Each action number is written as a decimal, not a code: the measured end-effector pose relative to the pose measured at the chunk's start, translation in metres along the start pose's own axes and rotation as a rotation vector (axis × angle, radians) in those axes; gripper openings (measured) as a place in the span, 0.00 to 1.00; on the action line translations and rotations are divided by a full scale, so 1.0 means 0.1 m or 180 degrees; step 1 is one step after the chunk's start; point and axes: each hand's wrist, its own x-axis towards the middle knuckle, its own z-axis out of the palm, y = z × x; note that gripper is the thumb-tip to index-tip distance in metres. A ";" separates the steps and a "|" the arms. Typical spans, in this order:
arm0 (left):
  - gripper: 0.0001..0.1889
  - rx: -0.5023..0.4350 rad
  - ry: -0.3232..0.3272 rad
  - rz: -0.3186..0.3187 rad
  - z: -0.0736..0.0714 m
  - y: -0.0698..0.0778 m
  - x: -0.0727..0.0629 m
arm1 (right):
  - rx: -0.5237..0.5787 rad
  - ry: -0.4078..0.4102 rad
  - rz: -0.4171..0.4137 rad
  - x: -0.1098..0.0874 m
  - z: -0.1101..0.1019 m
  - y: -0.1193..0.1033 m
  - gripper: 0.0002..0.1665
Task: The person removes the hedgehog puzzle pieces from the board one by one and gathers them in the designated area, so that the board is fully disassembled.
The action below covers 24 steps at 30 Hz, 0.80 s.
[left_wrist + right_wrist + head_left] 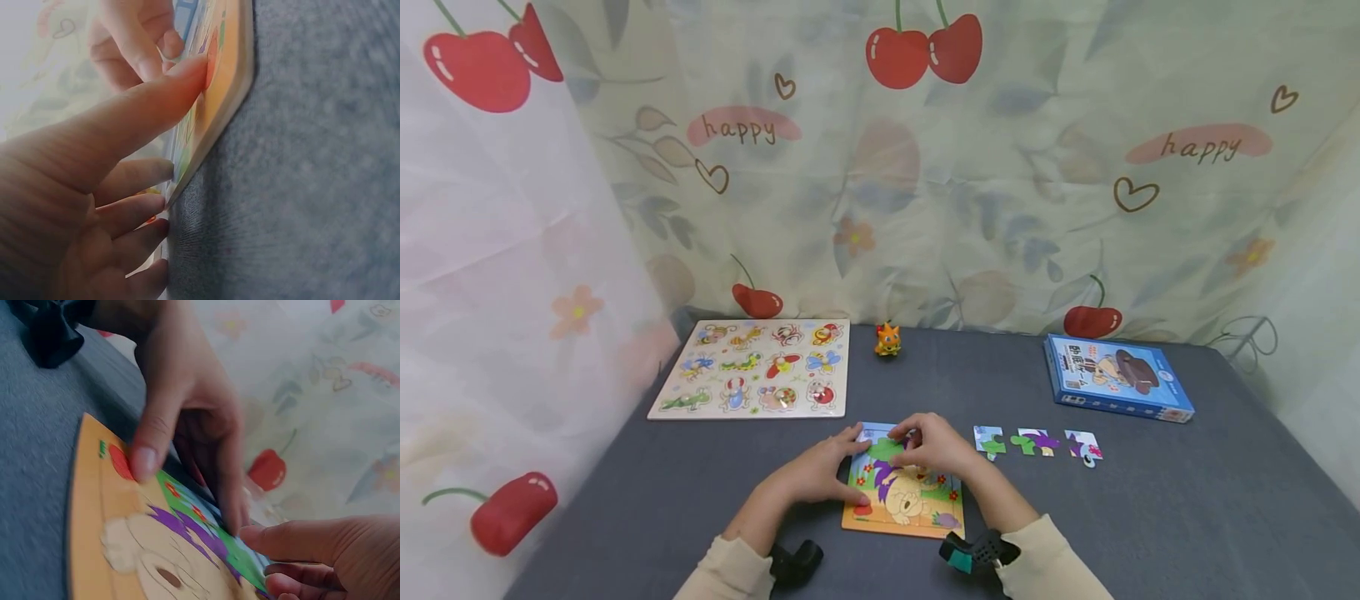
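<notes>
A jigsaw puzzle board (898, 527) with an orange lower border shows a purple-haired cartoon animal. My left hand (816, 471) spans its left side: the thumb rests on the red patch near the lower corner, and the fingers reach along the edge towards the upper corner. Over the upper part of the board, my right hand (936, 446) has thumb and index finger curled together at a puzzle piece, mostly hidden by the fingers. To the right lie three loose pieces: a blue-green piece (988, 440), a green-purple piece (1035, 442) and a purple-white piece (1084, 447).
A pegboard with insect pictures (748, 371) lies at the back left. Behind the puzzle stands a small orange figurine (887, 340). A blue box (1120, 377) lies at the back right. Printed curtains (880, 200) hang behind the dark grey table (1187, 500).
</notes>
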 end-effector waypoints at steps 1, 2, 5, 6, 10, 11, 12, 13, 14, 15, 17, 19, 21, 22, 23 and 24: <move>0.42 -0.0001 0.0000 0.0007 0.00 0.00 0.00 | -0.0013 -0.0019 -0.0010 0.00 0.02 -0.01 0.19; 0.42 -0.0007 -0.0003 0.0015 0.00 0.00 0.00 | -0.0021 -0.0033 -0.0008 0.01 0.04 -0.02 0.18; 0.42 -0.0018 -0.0019 0.0028 0.00 0.00 0.00 | -0.0035 -0.0046 -0.0026 0.01 0.08 -0.04 0.17; 0.42 -0.0022 -0.0024 0.0028 0.00 0.00 0.00 | -0.0036 -0.0048 -0.0032 0.01 0.10 -0.04 0.16; 0.42 -0.0042 -0.0040 -0.0005 0.01 0.00 0.00 | -0.0021 -0.0055 -0.0073 0.00 0.13 -0.03 0.13; 0.42 -0.0046 -0.0039 -0.0014 0.01 0.00 0.00 | -0.0020 -0.0053 -0.0071 0.00 0.14 -0.03 0.12; 0.42 -0.0054 -0.0041 -0.0025 0.01 0.00 0.00 | -0.0017 -0.0054 -0.0065 0.00 0.14 -0.03 0.12; 0.42 -0.0062 -0.0040 -0.0033 0.01 0.00 0.00 | -0.0024 -0.0058 -0.0061 0.00 0.15 -0.02 0.11; 0.42 -0.0073 -0.0042 -0.0038 0.01 0.00 0.00 | -0.0025 -0.0059 -0.0056 0.00 0.15 -0.02 0.11; 0.42 -0.0082 -0.0043 -0.0041 0.01 0.00 0.00 | -0.0030 -0.0058 -0.0049 0.00 0.15 -0.02 0.10; 0.42 -0.0096 -0.0047 -0.0042 0.01 0.00 0.00 | -0.0036 -0.0051 -0.0054 -0.01 0.16 -0.02 0.09; 0.42 -0.0111 -0.0051 -0.0039 0.01 0.00 0.00 | -0.0032 -0.0039 -0.0063 -0.01 0.16 -0.02 0.09; 0.42 -0.0111 -0.0052 -0.0036 0.01 0.00 0.00 | -0.0016 -0.0025 -0.0064 -0.01 0.16 -0.02 0.09; 0.42 -0.0113 -0.0053 -0.0037 0.01 0.00 0.00 | -0.0009 -0.0019 -0.0060 -0.01 0.17 -0.02 0.09; 0.42 -0.0111 -0.0052 -0.0034 0.01 -0.01 0.00 | 0.0005 -0.0016 -0.0054 -0.01 0.17 -0.02 0.09; 0.42 -0.0116 -0.0053 -0.0037 0.01 -0.01 0.00 | 0.0027 -0.0016 -0.0042 -0.01 0.18 -0.02 0.09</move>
